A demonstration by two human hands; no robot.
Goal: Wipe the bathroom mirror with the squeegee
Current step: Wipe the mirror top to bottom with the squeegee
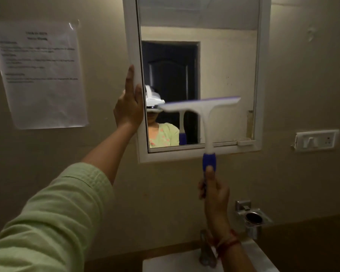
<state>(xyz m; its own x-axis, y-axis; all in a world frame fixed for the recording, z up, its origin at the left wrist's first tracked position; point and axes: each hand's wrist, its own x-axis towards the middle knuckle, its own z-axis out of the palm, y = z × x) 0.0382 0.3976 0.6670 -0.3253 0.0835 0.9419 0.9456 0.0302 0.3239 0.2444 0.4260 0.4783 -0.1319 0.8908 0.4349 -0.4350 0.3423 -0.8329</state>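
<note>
The mirror point(224, 71) hangs on the wall in a white frame point(262, 95). My left hand point(129, 107) grips the frame's left edge, fingers behind it and thumb lying on its front. My right hand point(214, 190) holds the squeegee point(206, 116) by its blue grip, thumb up along the handle. The white T-shaped head with its purple blade stands upright over the lower half of the glass and looks blurred. Whether the blade touches the glass I cannot tell.
A printed paper sheet point(40, 75) is taped to the wall at left. A switch plate point(316, 141) sits right of the mirror. Below are a metal holder point(252, 217), a tap point(206, 248) and the white basin point(175, 262).
</note>
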